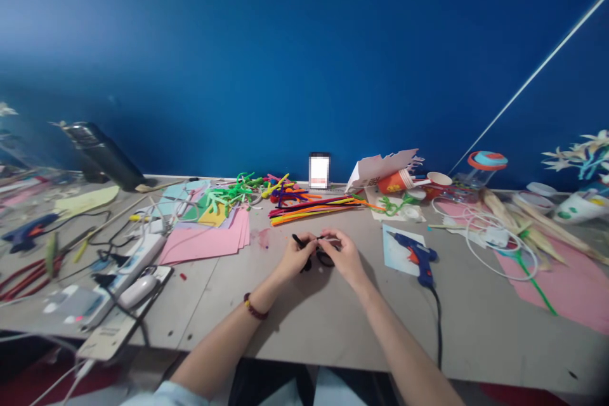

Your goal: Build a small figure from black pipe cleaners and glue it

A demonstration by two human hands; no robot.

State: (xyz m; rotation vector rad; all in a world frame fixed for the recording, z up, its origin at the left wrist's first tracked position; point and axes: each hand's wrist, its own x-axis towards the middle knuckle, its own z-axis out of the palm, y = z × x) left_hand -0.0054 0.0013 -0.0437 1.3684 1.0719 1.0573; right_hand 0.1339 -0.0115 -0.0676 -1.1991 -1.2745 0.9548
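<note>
Above the middle of the grey table, my left hand [297, 255] and my right hand [343, 255] meet with fingertips pinched close together. Between them is a black, bent strand that looks like a pipe cleaner [325, 259]. One end sticks up by my left hand, and a curved loop hangs under my right fingers. Something small and pale shows at the right fingertips, too small to name. Just beyond my hands lies a bundle of coloured pipe cleaners [314, 208], mostly yellow, orange, red and dark purple.
A blue glue gun [416, 254] rests on light-blue paper to the right, its cord running off the front edge. Pink paper sheets [204, 242], a power strip [124, 279] and a phone [108, 333] lie left. Behind stand a lit screen [319, 171] and paper cups [396, 181].
</note>
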